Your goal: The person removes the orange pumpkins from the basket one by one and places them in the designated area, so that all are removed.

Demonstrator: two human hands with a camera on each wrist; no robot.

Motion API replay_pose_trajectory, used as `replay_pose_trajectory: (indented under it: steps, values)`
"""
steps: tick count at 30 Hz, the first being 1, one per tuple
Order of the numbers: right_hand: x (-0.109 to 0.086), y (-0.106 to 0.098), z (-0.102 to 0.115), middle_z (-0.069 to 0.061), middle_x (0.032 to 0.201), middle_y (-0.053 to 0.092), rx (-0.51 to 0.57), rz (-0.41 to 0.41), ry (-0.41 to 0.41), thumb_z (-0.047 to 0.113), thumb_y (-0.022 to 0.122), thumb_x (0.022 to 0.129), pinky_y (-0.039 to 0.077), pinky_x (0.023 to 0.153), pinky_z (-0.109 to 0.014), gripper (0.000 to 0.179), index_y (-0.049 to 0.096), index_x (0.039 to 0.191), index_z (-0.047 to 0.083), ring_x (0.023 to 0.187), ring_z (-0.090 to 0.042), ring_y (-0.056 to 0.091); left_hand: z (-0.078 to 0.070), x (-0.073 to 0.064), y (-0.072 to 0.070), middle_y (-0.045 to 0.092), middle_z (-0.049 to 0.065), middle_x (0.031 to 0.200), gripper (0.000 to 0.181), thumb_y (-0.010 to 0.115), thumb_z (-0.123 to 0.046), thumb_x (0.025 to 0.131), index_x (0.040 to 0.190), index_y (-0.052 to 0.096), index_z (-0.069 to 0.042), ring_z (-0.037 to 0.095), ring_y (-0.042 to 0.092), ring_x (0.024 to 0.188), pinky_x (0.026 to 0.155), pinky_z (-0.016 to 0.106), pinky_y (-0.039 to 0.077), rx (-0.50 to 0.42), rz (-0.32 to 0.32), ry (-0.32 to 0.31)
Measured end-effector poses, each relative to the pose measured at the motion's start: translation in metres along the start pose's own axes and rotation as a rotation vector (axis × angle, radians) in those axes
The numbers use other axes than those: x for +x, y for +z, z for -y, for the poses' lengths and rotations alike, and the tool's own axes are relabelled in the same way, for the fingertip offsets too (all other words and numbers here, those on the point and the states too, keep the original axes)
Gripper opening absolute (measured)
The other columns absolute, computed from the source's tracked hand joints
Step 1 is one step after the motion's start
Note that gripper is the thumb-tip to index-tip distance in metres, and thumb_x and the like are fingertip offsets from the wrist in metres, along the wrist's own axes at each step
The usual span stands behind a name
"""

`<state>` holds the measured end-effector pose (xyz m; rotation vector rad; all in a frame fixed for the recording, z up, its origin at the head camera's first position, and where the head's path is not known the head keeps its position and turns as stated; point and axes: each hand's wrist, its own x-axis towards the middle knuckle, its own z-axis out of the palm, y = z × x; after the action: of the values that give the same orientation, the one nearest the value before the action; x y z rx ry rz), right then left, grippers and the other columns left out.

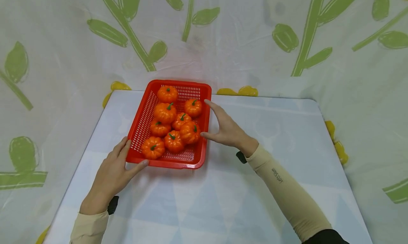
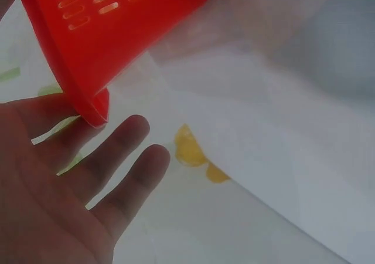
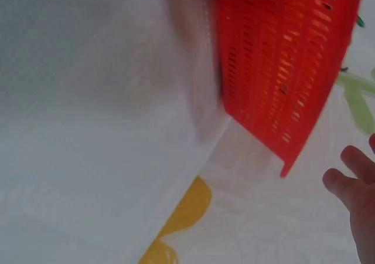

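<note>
A red plastic basket (image 1: 136,125) with slotted walls stands on the left part of the table, holding several small orange pumpkins (image 1: 153,148) with green stems. At its near left corner is my left hand (image 1: 111,171), fingers along the left side and thumb by the front rim. In the left wrist view, this hand's fingers are spread and fairly straight, touching the rim's corner. My right hand (image 1: 227,130) is beside the basket's right side, thumb and fingers spread wide around the rim. The right wrist view shows its fingertips (image 3: 335,180) apart from the red wall.
A pale table (image 1: 255,198) with light blue triangles lies under the basket. Behind and around it hangs a whitish sheet (image 1: 239,42) printed with green stems and leaves. Yellow printed shapes (image 1: 248,91) show just past the table's edge.
</note>
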<state>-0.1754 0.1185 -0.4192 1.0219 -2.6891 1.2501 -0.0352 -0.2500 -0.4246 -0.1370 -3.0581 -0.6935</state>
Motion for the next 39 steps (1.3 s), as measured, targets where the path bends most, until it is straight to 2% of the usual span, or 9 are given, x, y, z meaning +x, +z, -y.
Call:
replay_pose_trajectory:
  steps: [5, 11, 14, 19, 23, 28, 31, 36, 39]
  values:
    - [0.01, 0.013, 0.0, -0.005, 0.162, 0.032, -0.092, 0.049, -0.101, 0.035, 0.085, 0.082, 0.029, 0.12, -0.042, 0.103, 0.023, 0.161, 0.014, 0.147, -0.021, 0.031, -0.002, 0.001, 0.0, 0.023, 0.023, 0.163, 0.101, 0.065, -0.063, 0.091, 0.158, 0.027, 0.003, 0.056, 0.037, 0.134, 0.102, 0.073, 0.033, -0.007, 0.016, -0.007]
    - [0.021, 0.028, -0.002, -0.005, 0.159, 0.036, -0.164, 0.09, -0.205, 0.041, 0.087, 0.08, 0.029, 0.119, -0.042, 0.103, 0.028, 0.158, 0.01, 0.145, -0.021, 0.033, 0.0, -0.001, 0.001, 0.025, 0.024, 0.162, 0.101, 0.066, -0.062, 0.091, 0.157, 0.028, 0.004, 0.056, 0.04, 0.131, 0.101, 0.072, 0.035, 0.005, -0.009, -0.005]
    - [0.022, 0.031, -0.001, -0.006, 0.159, 0.037, -0.229, 0.116, -0.254, 0.042, 0.087, 0.079, 0.029, 0.118, -0.051, 0.1, 0.034, 0.157, 0.01, 0.145, -0.022, 0.034, 0.0, -0.001, 0.0, 0.027, 0.025, 0.161, 0.101, 0.067, -0.062, 0.09, 0.157, 0.029, 0.004, 0.057, 0.041, 0.13, 0.101, 0.072, 0.036, 0.008, -0.011, -0.003]
    - [0.023, 0.03, 0.003, -0.005, 0.157, 0.039, -0.294, 0.2, -0.229, 0.041, 0.086, 0.08, 0.02, 0.117, -0.065, 0.092, 0.039, 0.155, 0.016, 0.145, -0.021, 0.036, -0.002, 0.0, 0.0, 0.028, 0.027, 0.16, 0.102, 0.068, -0.062, 0.089, 0.156, 0.031, 0.006, 0.057, 0.041, 0.132, 0.103, 0.071, 0.036, 0.019, -0.016, 0.004]
    - [0.026, 0.031, 0.006, -0.004, 0.155, 0.042, -0.283, 0.251, -0.192, 0.037, 0.087, 0.081, 0.01, 0.121, -0.061, 0.087, 0.042, 0.152, 0.015, 0.143, -0.02, 0.038, -0.003, 0.0, -0.001, 0.028, 0.027, 0.16, 0.103, 0.068, -0.062, 0.089, 0.156, 0.03, 0.006, 0.057, 0.041, 0.132, 0.103, 0.071, 0.036, 0.022, -0.016, 0.002]
    - [0.029, 0.036, 0.005, -0.004, 0.15, 0.048, -0.29, 0.3, -0.168, 0.036, 0.084, 0.084, 0.007, 0.123, -0.058, 0.075, 0.049, 0.146, 0.015, 0.14, -0.02, 0.042, -0.003, -0.001, 0.0, 0.028, 0.027, 0.16, 0.103, 0.067, -0.062, 0.089, 0.157, 0.029, 0.005, 0.058, 0.041, 0.13, 0.102, 0.072, 0.036, 0.018, 0.0, -0.009]
    - [0.029, 0.038, 0.004, -0.003, 0.145, 0.053, -0.307, 0.303, -0.172, 0.036, 0.083, 0.085, 0.011, 0.122, -0.058, 0.068, 0.052, 0.142, 0.017, 0.137, -0.02, 0.045, -0.003, -0.002, 0.002, 0.027, 0.027, 0.16, 0.103, 0.067, -0.063, 0.089, 0.157, 0.028, 0.003, 0.058, 0.041, 0.13, 0.101, 0.073, 0.035, 0.017, 0.009, -0.016]
    - [0.032, 0.039, 0.004, -0.007, 0.136, 0.059, -0.339, 0.26, -0.239, 0.036, 0.084, 0.083, 0.028, 0.117, -0.049, 0.064, 0.057, 0.136, 0.011, 0.128, -0.023, 0.053, -0.003, -0.001, 0.0, 0.026, 0.025, 0.161, 0.102, 0.067, -0.063, 0.09, 0.158, 0.027, 0.003, 0.058, 0.041, 0.13, 0.102, 0.072, 0.036, 0.019, 0.002, -0.017]
    - [0.034, 0.039, 0.004, -0.006, 0.135, 0.06, -0.359, 0.265, -0.24, 0.038, 0.083, 0.084, 0.029, 0.116, -0.049, 0.064, 0.057, 0.136, 0.011, 0.124, -0.023, 0.055, -0.003, -0.001, 0.0, 0.027, 0.025, 0.161, 0.101, 0.067, -0.061, 0.09, 0.158, 0.028, 0.003, 0.058, 0.043, 0.129, 0.101, 0.072, 0.037, 0.019, -0.005, -0.013]
